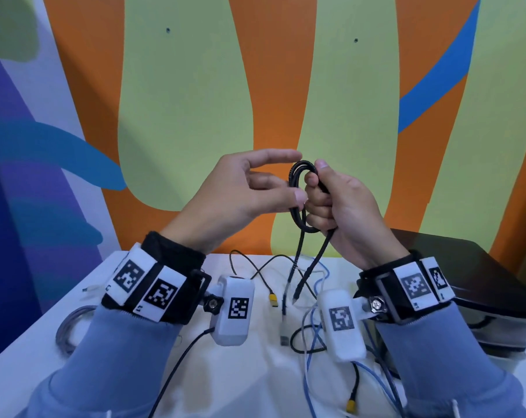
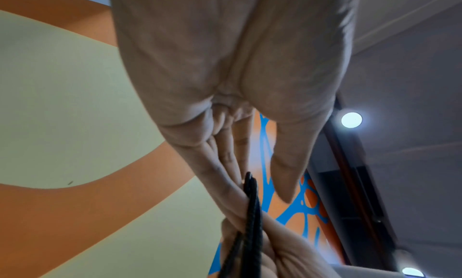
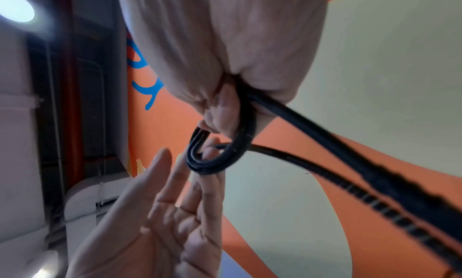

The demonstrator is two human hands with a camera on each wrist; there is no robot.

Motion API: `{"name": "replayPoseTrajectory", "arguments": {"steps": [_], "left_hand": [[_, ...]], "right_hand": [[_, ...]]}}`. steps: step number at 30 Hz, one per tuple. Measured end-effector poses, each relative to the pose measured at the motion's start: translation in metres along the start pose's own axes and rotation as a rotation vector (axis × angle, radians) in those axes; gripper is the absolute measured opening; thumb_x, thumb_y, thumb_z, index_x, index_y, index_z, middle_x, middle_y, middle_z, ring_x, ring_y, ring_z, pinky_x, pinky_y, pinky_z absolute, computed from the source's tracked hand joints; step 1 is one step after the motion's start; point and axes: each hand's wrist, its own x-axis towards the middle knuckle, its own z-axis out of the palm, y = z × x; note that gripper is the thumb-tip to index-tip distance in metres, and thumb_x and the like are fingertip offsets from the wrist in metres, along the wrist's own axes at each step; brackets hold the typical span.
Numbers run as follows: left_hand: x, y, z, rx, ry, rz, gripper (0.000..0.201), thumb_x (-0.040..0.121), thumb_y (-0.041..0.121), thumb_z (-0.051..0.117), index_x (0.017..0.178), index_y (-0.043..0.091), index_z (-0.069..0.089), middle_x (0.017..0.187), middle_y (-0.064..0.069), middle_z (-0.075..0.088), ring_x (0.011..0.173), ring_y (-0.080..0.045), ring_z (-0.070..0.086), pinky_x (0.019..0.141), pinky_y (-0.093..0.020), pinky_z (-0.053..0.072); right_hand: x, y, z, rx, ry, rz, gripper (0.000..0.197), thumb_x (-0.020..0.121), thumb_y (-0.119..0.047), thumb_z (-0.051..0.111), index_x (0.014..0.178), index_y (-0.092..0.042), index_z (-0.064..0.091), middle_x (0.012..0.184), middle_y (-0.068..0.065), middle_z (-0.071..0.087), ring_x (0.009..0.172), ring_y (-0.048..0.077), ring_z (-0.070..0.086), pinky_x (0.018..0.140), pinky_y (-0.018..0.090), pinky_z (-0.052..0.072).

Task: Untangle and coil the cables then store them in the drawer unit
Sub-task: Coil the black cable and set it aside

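Right grip: right hand [image 1: 337,203] has its fingers curled round the black braided cable [image 1: 298,191], holding a small coil above the bench [image 1: 135,342].
Left grip: left hand [image 1: 240,191] is relaxed, fingers straight, fingertips [image 3: 212,150] touching the coil's far loop.
Cable ends: both tails hang below the right grip.
Bench: loose blue cables [image 1: 313,336] lie beneath the grip.

Both forearms are raised above the table, hands meeting at chest height. The right hand [image 1: 340,203] is fisted, fingers curled round a black cable coil [image 1: 299,197], thumb up on top. The left hand [image 1: 243,191] faces it palm-in, fingers straight and slightly spread, their tips against the coil, thumb alongside the right knuckles.
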Motion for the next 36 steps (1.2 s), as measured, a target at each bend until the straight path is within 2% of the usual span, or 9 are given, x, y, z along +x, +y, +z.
{"name": "replayPoseTrajectory", "arguments": {"steps": [9,14,19,22,24,26,28,32,36], "left_hand": [[-0.002,-0.008,0.032,0.106,0.138,0.179,0.038,0.087,-0.016,0.061,0.114,0.011,0.065,0.089,-0.026,0.071,0.071,-0.018,0.065,0.070,-0.027,0.057],[0.002,-0.018,0.037,0.405,0.191,0.340,0.050,0.084,-0.008,0.064,0.120,0.025,0.075,0.090,0.001,0.073,0.088,-0.022,0.071,0.086,-0.042,0.061],[0.006,-0.023,0.043,0.519,0.284,0.446,0.023,0.094,0.016,0.079,0.112,0.030,0.082,0.106,-0.004,0.056,0.097,-0.021,0.061,0.088,-0.038,0.055],[0.006,-0.014,0.042,0.341,0.414,0.373,0.006,0.096,0.024,0.080,0.099,0.028,0.084,0.107,-0.007,0.053,0.093,-0.015,0.056,0.078,-0.020,0.045],[0.007,-0.008,0.033,0.192,0.424,0.275,0.008,0.099,0.023,0.077,0.097,0.019,0.083,0.091,-0.003,0.065,0.078,-0.017,0.056,0.073,-0.022,0.043],[0.006,-0.004,0.022,0.021,0.278,0.132,0.010,0.101,0.015,0.073,0.101,0.008,0.081,0.079,-0.003,0.068,0.071,-0.017,0.058,0.071,-0.026,0.049],[0.002,-0.002,0.013,-0.175,0.119,-0.012,0.014,0.101,0.002,0.066,0.108,0.003,0.078,0.089,-0.010,0.075,0.077,-0.016,0.069,0.075,-0.022,0.058],[-0.001,0.000,0.002,-0.555,0.040,-0.213,0.033,0.102,-0.004,0.043,0.103,-0.006,0.076,0.094,-0.023,0.076,0.076,-0.021,0.072,0.074,-0.023,0.062],[0.000,-0.005,-0.004,-0.354,0.031,-0.180,0.018,0.102,-0.003,0.060,0.110,-0.002,0.076,0.094,-0.015,0.078,0.075,-0.015,0.069,0.071,-0.018,0.058]], "right_hand": [[-0.004,0.004,0.013,-0.105,-0.023,-0.064,0.041,0.114,-0.032,0.036,0.078,-0.016,0.044,0.057,-0.009,0.040,0.048,0.007,0.024,0.043,0.018,0.023],[-0.001,-0.001,0.004,-0.059,0.004,-0.058,0.038,0.114,-0.029,0.038,0.080,-0.013,0.044,0.058,-0.008,0.036,0.046,0.006,0.021,0.044,0.020,0.017],[-0.002,-0.006,-0.002,-0.047,0.044,-0.054,0.035,0.113,-0.031,0.042,0.085,-0.016,0.056,0.059,-0.007,0.029,0.053,0.011,0.019,0.050,0.025,0.015],[0.002,-0.005,-0.007,-0.105,0.093,-0.070,0.039,0.113,-0.035,0.042,0.078,-0.018,0.051,0.066,-0.003,0.019,0.055,0.012,0.015,0.045,0.019,0.021],[0.004,-0.004,-0.014,-0.139,0.128,-0.058,0.040,0.112,-0.039,0.042,0.078,-0.018,0.050,0.064,-0.005,0.021,0.052,0.011,0.016,0.044,0.019,0.022],[0.006,-0.004,-0.021,-0.158,0.152,-0.056,0.040,0.112,-0.040,0.042,0.078,-0.018,0.049,0.063,-0.006,0.021,0.052,0.011,0.016,0.045,0.022,0.020],[0.007,-0.006,-0.025,-0.169,0.177,-0.068,0.041,0.112,-0.040,0.042,0.077,-0.019,0.049,0.062,-0.007,0.021,0.051,0.011,0.016,0.045,0.023,0.018],[0.010,-0.008,-0.029,-0.189,0.185,-0.066,0.042,0.111,-0.042,0.045,0.076,-0.019,0.049,0.066,-0.004,0.020,0.054,0.012,0.016,0.047,0.024,0.017],[0.009,-0.007,-0.029,-0.239,0.152,-0.070,0.040,0.110,-0.042,0.047,0.077,-0.019,0.047,0.065,-0.006,0.021,0.054,0.012,0.017,0.048,0.025,0.018]]}}
